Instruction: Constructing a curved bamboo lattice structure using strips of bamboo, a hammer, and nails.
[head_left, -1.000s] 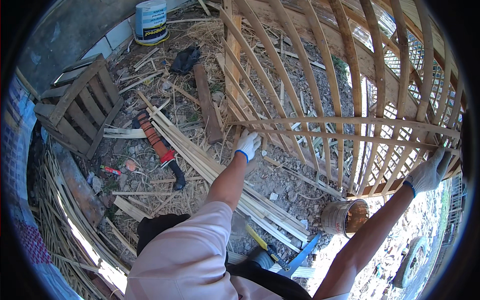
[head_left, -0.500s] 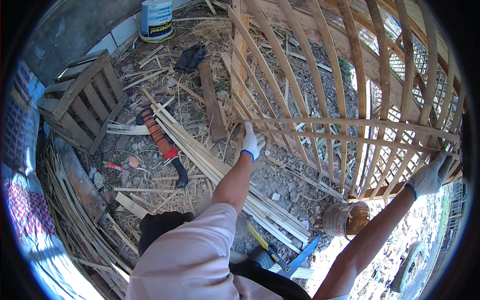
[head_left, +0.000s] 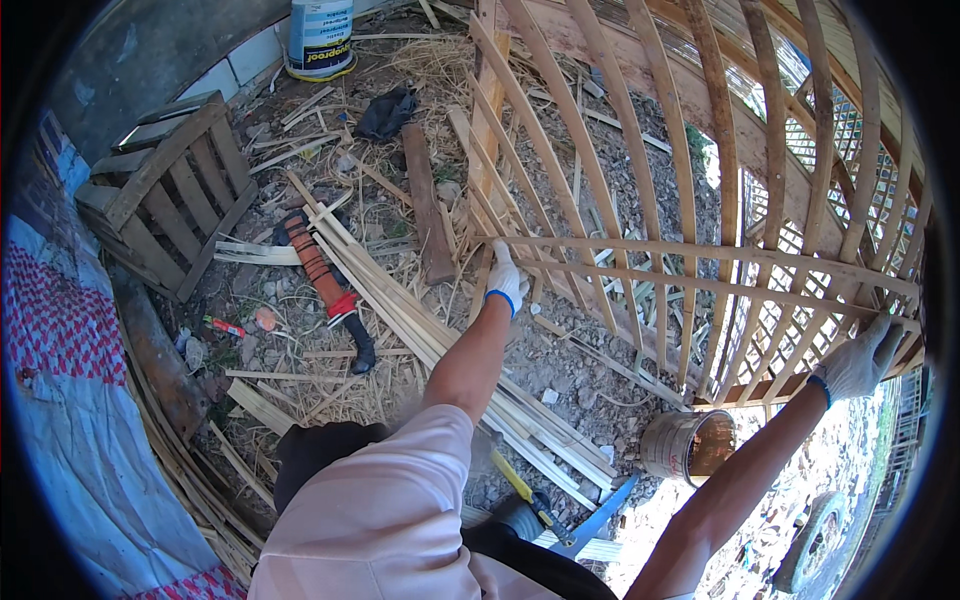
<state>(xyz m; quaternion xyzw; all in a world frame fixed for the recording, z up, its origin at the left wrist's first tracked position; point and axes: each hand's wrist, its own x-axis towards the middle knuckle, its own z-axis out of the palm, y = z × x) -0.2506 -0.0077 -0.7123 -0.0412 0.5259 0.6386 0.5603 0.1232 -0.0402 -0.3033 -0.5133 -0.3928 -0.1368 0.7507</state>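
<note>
A lattice of thin wooden slats [head_left: 690,215] leans across the upper right. Two crosswise strips run over its upright slats, an upper wooden strip [head_left: 640,246] and a lower one close under it. At their left end my left hand [head_left: 507,280], in a white glove with a blue cuff, is closed on the wooden strip, thumb on top. Far to the right, my gloved right hand [head_left: 852,368] grips around the right end of the lower strip, its fingers partly hidden against the lattice.
Long split strips [head_left: 440,345] lie in a bundle beside a sheathed blade [head_left: 325,290]. A handsaw [head_left: 600,515], a yellow-handled tool [head_left: 515,475] and a rusty can [head_left: 690,445] are near me. A wooden crate [head_left: 170,195], bucket [head_left: 320,40] and tyre [head_left: 808,540] stand farther out.
The view has shifted slightly, showing more of the draped cloth at the left. Both hands keep their places on the strips.
</note>
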